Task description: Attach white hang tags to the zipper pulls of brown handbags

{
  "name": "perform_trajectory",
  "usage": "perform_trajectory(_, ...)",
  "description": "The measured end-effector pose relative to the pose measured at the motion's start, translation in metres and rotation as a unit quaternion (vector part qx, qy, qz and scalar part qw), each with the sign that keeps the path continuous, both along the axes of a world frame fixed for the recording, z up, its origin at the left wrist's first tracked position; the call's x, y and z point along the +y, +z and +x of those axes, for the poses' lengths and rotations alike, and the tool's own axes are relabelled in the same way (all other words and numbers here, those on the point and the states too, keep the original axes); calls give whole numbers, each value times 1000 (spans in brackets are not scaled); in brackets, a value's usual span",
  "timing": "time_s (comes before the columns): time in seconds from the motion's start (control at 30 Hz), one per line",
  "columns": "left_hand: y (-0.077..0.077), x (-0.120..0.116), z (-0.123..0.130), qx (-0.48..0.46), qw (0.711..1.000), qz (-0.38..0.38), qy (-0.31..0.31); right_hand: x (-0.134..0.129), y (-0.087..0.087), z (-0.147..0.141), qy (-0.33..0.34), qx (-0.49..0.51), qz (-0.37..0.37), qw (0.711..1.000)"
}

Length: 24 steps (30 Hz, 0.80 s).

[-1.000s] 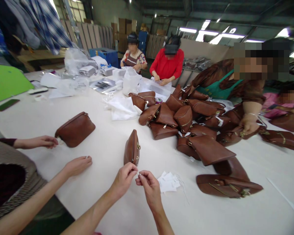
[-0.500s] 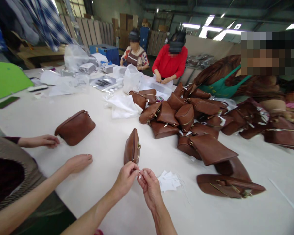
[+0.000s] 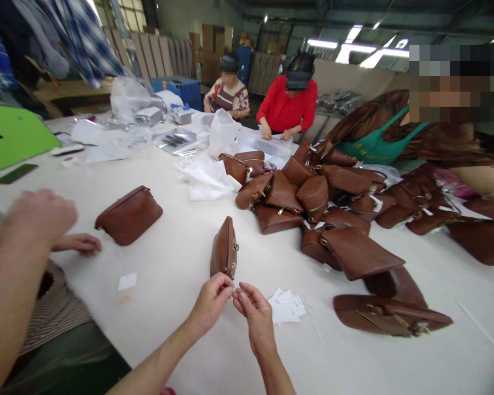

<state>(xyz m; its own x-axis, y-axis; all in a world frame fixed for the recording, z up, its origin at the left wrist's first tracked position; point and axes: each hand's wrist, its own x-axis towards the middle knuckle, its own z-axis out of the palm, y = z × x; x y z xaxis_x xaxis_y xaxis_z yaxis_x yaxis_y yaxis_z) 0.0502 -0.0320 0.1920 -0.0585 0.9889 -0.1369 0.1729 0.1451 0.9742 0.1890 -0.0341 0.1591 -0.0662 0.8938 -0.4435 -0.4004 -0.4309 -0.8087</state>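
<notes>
A small brown bag (image 3: 223,249) stands upright on the white table (image 3: 181,323), its zipper side facing right. At its lower end my left hand (image 3: 216,299) is closed in a pinch. My right hand (image 3: 253,310) pinches just beside it, the fingertips of both hands nearly touching. What lies between the fingers is too small to make out. A pile of white tags (image 3: 287,306) with thin strings lies to the right of my right hand.
Many brown bags (image 3: 280,189) are heaped across the middle and right. Another bag (image 3: 129,215) and a white tag (image 3: 127,281) lie left, near a co-worker's raised, blurred hand (image 3: 41,216). Other people stand at the far side and right.
The co-worker's near hand at the left has lifted off the table, and a white tag now shows there. My fingertips have shifted slightly. At the right a person's arm has moved over the bags.
</notes>
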Motion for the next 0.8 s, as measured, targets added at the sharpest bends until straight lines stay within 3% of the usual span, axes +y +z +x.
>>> perform_trajectory(0.2,1,-3,-11,18,1000,-5,16,-2,6,4,34,-53,35,997)
perform_trajectory(0.4,-5,-6,-10,-30,999,-25,28,-3,9,5,94,-65,59,992)
perform_trajectory(0.6,-4,-7,-6,-17,998,-20,49,-1,-7,10,107,-208,193,953)
perform_trajectory(0.8,-2,-7,0,-26,998,-30,53,8,-25,18,126,-205,211,947)
